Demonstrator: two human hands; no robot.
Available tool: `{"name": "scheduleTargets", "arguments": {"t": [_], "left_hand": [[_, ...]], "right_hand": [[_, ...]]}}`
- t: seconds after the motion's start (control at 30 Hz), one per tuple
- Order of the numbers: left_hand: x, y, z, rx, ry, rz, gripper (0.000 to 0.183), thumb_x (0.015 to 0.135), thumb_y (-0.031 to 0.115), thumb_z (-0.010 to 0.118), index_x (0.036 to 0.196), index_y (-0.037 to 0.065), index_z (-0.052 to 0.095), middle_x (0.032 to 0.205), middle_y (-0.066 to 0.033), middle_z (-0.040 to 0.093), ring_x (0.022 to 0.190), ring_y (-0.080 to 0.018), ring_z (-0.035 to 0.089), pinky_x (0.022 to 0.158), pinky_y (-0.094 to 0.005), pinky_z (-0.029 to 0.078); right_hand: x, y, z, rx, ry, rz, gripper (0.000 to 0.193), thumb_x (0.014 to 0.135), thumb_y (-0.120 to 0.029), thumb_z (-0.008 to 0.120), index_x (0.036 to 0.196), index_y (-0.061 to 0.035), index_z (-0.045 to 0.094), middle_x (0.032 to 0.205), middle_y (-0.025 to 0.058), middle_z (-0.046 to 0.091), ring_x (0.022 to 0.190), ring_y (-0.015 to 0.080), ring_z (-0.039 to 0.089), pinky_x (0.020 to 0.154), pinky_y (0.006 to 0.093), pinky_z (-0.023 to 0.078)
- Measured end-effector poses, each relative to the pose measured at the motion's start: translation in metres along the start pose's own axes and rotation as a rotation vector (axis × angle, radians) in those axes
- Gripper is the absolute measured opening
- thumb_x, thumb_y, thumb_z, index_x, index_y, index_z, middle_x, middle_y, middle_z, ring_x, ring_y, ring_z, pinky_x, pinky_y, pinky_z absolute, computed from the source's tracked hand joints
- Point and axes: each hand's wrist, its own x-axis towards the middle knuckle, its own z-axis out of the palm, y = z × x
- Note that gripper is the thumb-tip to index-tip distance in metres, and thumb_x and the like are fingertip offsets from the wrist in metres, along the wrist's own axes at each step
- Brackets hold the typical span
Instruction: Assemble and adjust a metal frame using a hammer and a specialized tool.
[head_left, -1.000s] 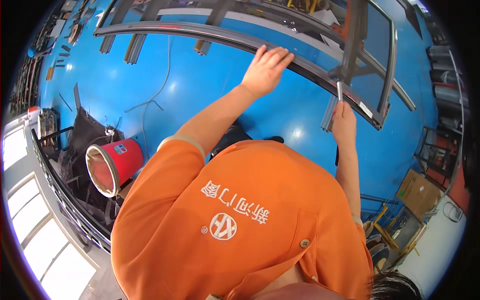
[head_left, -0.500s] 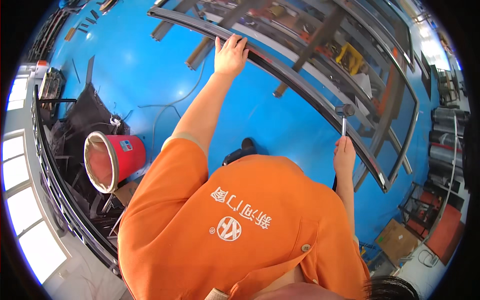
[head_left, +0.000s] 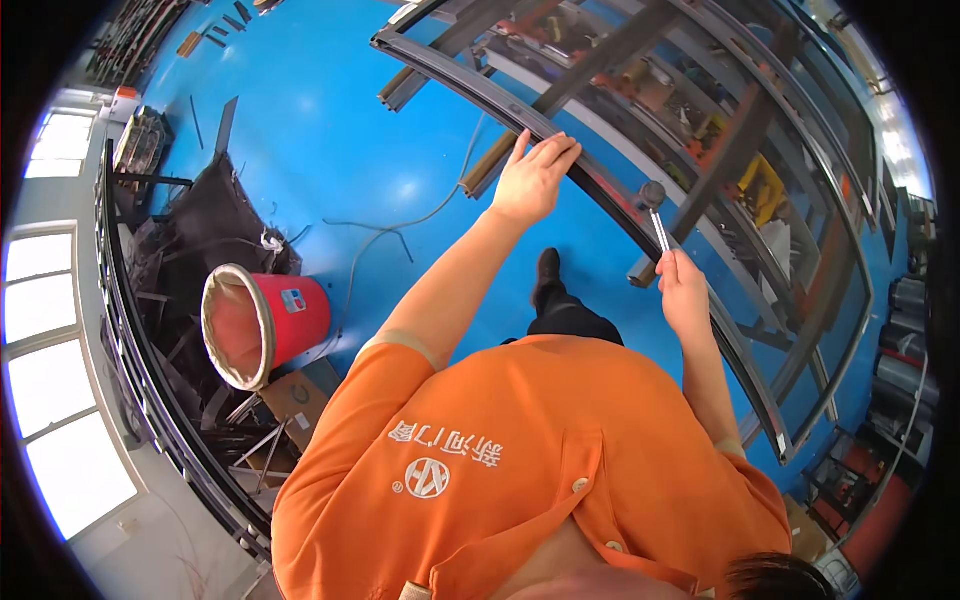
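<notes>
A long dark window or door frame (head_left: 725,345) lies across supporting bars, its near rail running from upper left to lower right. My left hand (head_left: 535,180) is on this rail, fingers bent over its top and thumb apart. Farther right, my right hand (head_left: 686,288) is closed round the handle of a mallet (head_left: 651,195) with a round dark head and a shiny metal shaft. The mallet head is over the near rail, just right of my left hand. Whether it touches the rail I cannot tell. My right palm hides most of the handle.
Brown support bars (head_left: 487,165) stick out from under the frame. Lower shelves hold loose parts and a yellow item (head_left: 762,192). A red bucket (head_left: 300,318) stands at left beside dark sheeting (head_left: 205,235) and a cardboard box (head_left: 303,395). A cable (head_left: 350,270) crosses the blue floor (head_left: 310,130).
The whole view has shifted, with the surroundings appearing farther right. My right hand has carried the mallet left along the rail, closer to my left hand. The mallet now tilts left.
</notes>
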Motion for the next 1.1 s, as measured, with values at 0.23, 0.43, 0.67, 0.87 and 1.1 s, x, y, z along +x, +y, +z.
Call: {"name": "scheduleTargets", "arguments": {"t": [0.23, 0.43, 0.67, 0.87, 1.1], "left_hand": [[0.021, -0.100, -0.033, 0.212, -0.028, -0.256, 0.058, 0.089, 0.000, 0.056, 0.144, 0.018, 0.059, 0.150, 0.0017, 0.052, 0.148, -0.0200, 0.040, 0.126, -0.0551, 0.023], [0.037, -0.175, -0.047, 0.367, -0.077, -0.368, 0.060, 0.090, 0.001, 0.055, 0.148, 0.019, 0.055, 0.157, 0.0044, 0.047, 0.153, -0.0193, 0.033, 0.127, -0.0555, 0.020], [0.046, -0.241, -0.055, 0.434, -0.055, -0.417, 0.061, 0.093, 0.004, 0.057, 0.151, 0.021, 0.051, 0.161, 0.0068, 0.043, 0.154, -0.0191, 0.031, 0.128, -0.0548, 0.019], [0.048, -0.269, -0.071, 0.271, -0.017, -0.273, 0.057, 0.094, 0.011, 0.061, 0.150, 0.018, 0.051, 0.159, 0.0045, 0.046, 0.153, -0.0196, 0.034, 0.127, -0.0517, 0.021], [0.044, -0.279, -0.070, -0.012, 0.015, -0.125, 0.056, 0.090, 0.012, 0.068, 0.144, 0.011, 0.055, 0.154, -0.0031, 0.050, 0.151, -0.0206, 0.037, 0.126, -0.0480, 0.025]], "right_hand": [[0.061, -0.054, 0.023, -0.006, -0.145, -0.113, 0.035, 0.109, -0.028, 0.045, 0.090, -0.0020, 0.059, 0.071, 0.0128, 0.063, 0.062, 0.0332, 0.057, 0.064, 0.0446, 0.046], [0.110, -0.107, 0.045, -0.026, -0.268, -0.199, 0.033, 0.109, -0.027, 0.046, 0.091, -0.0020, 0.058, 0.072, 0.0128, 0.064, 0.062, 0.0331, 0.059, 0.063, 0.0443, 0.046], [0.146, -0.158, 0.074, -0.177, -0.242, -0.369, 0.030, 0.109, -0.024, 0.047, 0.091, -0.0022, 0.057, 0.072, 0.0115, 0.064, 0.059, 0.0323, 0.059, 0.060, 0.0426, 0.046], [0.179, -0.220, 0.106, 0.029, -0.253, -0.422, 0.022, 0.108, -0.021, 0.050, 0.095, -0.0041, 0.057, 0.068, 0.0074, 0.062, 0.057, 0.0288, 0.058, 0.058, 0.0405, 0.045], [0.222, -0.292, 0.157, 0.147, -0.250, -0.242, 0.022, 0.110, -0.022, 0.046, 0.100, -0.0063, 0.058, 0.064, -0.0002, 0.050, 0.054, 0.0118, 0.043, 0.052, 0.0291, 0.035]]}}
